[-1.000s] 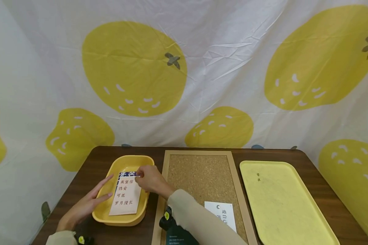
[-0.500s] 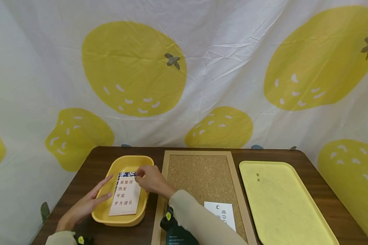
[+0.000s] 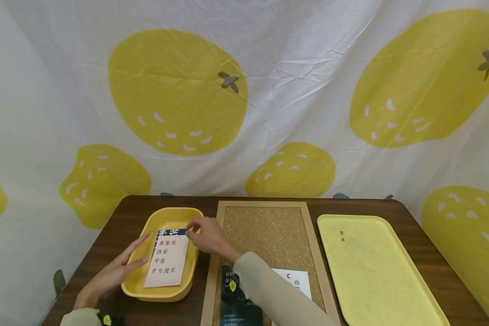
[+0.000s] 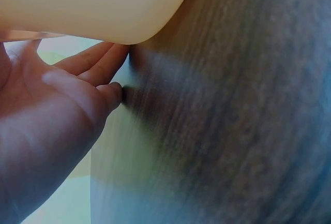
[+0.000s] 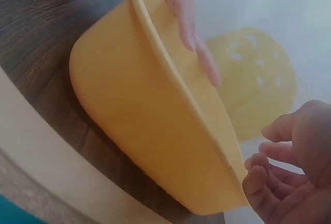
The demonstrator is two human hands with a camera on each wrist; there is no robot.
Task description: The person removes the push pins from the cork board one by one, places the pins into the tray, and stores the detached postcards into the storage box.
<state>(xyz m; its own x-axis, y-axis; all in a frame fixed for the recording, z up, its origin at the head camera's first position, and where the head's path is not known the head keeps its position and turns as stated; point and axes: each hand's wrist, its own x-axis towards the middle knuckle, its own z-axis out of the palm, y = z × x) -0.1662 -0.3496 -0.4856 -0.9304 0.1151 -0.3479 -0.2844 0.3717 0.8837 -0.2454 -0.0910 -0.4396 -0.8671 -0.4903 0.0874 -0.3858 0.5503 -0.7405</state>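
My left hand (image 3: 112,274) grips the left rim of the yellow tub (image 3: 136,283), its thumb over the inside and other fingers against the outer wall. A white card (image 3: 169,260) with lines of writing lies in the tub, over a blue card (image 3: 173,232) whose top and left edges show. At their top right corner hovers my right hand (image 3: 209,235), thumb and fingers loosely bent. In the right wrist view a gap shows between those fingertips (image 5: 256,177), with nothing between them.
A framed cork board (image 3: 265,235) lies right of the tub. Near its front are a dark green card (image 3: 240,312) and a white card (image 3: 303,280) with a silver pin, partly behind the right sleeve. A yellow tray (image 3: 379,271) lies further right on the brown table (image 3: 407,235).
My right hand has drawn back slightly to the right, baring more of the blue card's top corner. The left hand and the tub have stayed in place.
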